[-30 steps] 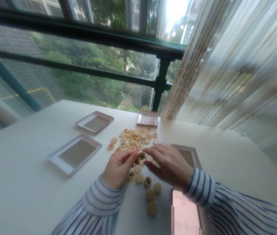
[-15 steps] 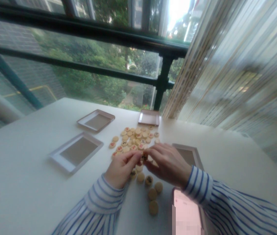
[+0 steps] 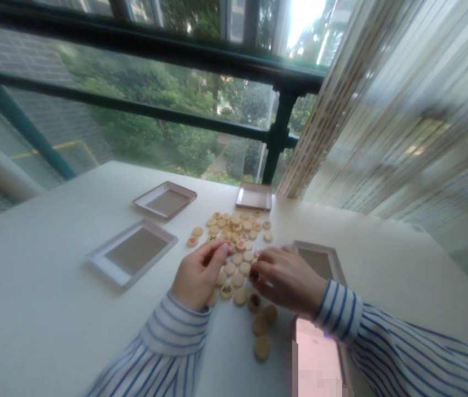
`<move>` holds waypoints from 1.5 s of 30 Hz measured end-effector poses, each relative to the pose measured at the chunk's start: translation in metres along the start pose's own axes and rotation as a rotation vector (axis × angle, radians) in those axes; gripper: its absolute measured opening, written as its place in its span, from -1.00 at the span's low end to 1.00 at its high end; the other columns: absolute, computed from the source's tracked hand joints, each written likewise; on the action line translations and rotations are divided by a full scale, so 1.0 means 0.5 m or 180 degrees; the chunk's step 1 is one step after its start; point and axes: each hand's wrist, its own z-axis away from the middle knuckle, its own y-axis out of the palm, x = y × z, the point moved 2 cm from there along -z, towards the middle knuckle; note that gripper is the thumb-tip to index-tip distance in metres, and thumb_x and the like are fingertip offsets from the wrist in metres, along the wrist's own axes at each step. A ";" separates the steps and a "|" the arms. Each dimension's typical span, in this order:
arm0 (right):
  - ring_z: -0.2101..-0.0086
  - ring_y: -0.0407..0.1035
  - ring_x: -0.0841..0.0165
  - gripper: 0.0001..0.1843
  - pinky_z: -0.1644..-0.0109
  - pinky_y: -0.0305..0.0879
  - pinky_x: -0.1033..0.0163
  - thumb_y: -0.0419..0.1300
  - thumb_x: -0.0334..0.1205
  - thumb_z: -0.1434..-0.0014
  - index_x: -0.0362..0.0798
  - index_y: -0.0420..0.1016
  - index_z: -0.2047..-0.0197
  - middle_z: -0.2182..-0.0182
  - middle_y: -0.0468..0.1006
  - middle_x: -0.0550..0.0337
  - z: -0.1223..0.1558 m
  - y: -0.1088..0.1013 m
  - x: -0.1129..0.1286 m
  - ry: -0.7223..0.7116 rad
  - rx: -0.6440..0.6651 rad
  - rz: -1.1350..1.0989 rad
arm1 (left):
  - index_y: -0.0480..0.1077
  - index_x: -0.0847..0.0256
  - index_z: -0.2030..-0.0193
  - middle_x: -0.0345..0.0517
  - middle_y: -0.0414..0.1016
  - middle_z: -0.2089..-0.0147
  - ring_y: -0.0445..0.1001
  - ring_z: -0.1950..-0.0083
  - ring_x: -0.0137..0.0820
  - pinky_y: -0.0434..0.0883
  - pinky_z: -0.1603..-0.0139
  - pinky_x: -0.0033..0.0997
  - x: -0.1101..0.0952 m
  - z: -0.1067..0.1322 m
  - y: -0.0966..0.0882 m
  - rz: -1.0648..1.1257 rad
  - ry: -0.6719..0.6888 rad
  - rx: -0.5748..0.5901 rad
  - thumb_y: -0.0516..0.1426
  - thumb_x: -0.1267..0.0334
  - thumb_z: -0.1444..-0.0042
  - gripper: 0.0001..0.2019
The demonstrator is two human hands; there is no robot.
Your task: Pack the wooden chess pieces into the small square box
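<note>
Between the thumb and fingers of my right hand (image 3: 285,275) is a round wooden Chinese chess piece (image 3: 254,274) with a black character. My left hand (image 3: 198,274) is closed in a pinch over the pile, its thumb against the fingers. A red-marked piece shows at its fingertips, but I cannot tell whether it is held or lies behind them. Many similar pieces (image 3: 237,258) lie in a loose pile around and beyond my hands, some plain side up, some with red or black characters. Several more, such as a plain piece (image 3: 262,348), lie nearer me.
Shallow rectangular trays stand around the pile: a near left tray (image 3: 93,258), a far left tray (image 3: 137,202), a back tray (image 3: 254,208) and a right tray (image 3: 335,259) partly behind my right hand. A lit phone (image 3: 316,350) lies front right on the white table (image 3: 43,298).
My hands have moved apart. The black-marked piece that was between both hands is now in my right hand, lower and to the right; my left hand has shifted slightly up and left.
</note>
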 end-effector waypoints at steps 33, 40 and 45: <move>0.24 0.23 0.35 -0.81 0.23 0.00 0.22 0.10 -0.22 -0.14 -0.02 0.40 0.15 0.24 0.40 0.13 0.040 -0.024 0.022 -0.0420 0.0411 -0.0190 | 0.50 0.24 0.22 -0.09 0.57 0.29 0.49 0.31 -0.37 0.41 0.30 -0.45 -0.006 0.010 0.000 -0.0521 0.0293 -0.0159 0.08 0.04 -0.05 -0.67; 0.31 0.21 0.36 -0.84 0.20 -0.02 0.18 0.09 -0.20 -0.11 -0.04 0.40 0.24 0.30 0.41 0.14 0.075 -0.022 0.057 -0.0859 0.0586 -0.0155 | 0.50 0.25 0.24 -0.08 0.57 0.30 0.48 0.34 -0.38 0.40 0.33 -0.45 -0.006 0.013 0.005 -0.0500 0.0359 -0.0193 0.10 0.04 -0.03 -0.67; 0.34 0.19 0.36 -0.84 0.27 -0.04 0.19 0.08 -0.18 -0.11 -0.03 0.39 0.26 0.36 0.40 0.18 0.084 -0.014 0.071 -0.0920 0.0705 -0.0087 | 0.50 0.23 0.24 -0.08 0.57 0.28 0.48 0.33 -0.38 0.39 0.33 -0.43 -0.010 0.015 0.006 -0.0579 0.0406 -0.0158 0.10 0.06 -0.03 -0.69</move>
